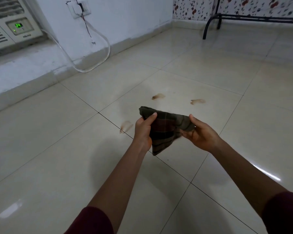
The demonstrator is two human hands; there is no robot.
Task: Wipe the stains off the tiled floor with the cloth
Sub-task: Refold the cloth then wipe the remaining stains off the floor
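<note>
A dark checked cloth (166, 130) hangs folded in the air above the cream tiled floor (209, 78). My left hand (143, 130) grips its left edge with the thumb on top. My right hand (199, 132) pinches its right corner. Three brown stains mark the tiles: one stain (126, 126) lies just left of my left hand, a second stain (158, 96) lies beyond the cloth, and a third stain (197, 101) lies beyond my right hand.
A window air conditioner (11, 24) sits in the wall at the far left above a ledge. A clear hose (98, 53) loops down to the floor below a wall socket (79, 8). A black metal frame (215, 22) stands at the far right.
</note>
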